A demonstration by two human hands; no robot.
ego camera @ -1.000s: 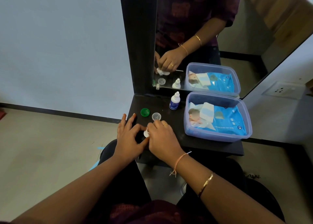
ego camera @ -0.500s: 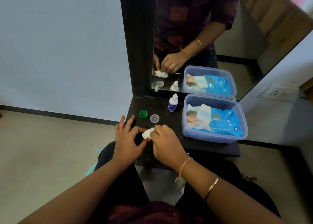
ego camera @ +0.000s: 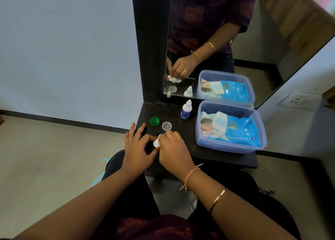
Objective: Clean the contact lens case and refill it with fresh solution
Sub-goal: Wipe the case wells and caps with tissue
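Observation:
The white contact lens case lies on the black shelf, mostly covered by my hands. My left hand pinches its left end between thumb and forefinger, other fingers spread. My right hand curls over the case with a white wipe; the mirror shows it pressed on the case. A green cap and a clear cap lie just behind the hands. The small white solution bottle with a blue label stands further back.
A translucent blue tub with a pack of wet wipes fills the shelf's right side. A mirror in a black frame rises behind the shelf. A thin stick pokes out near the shelf's front edge.
My hands stay on the case with only small shifts. The right hand's fingers have worked slightly over the case with the wipe.

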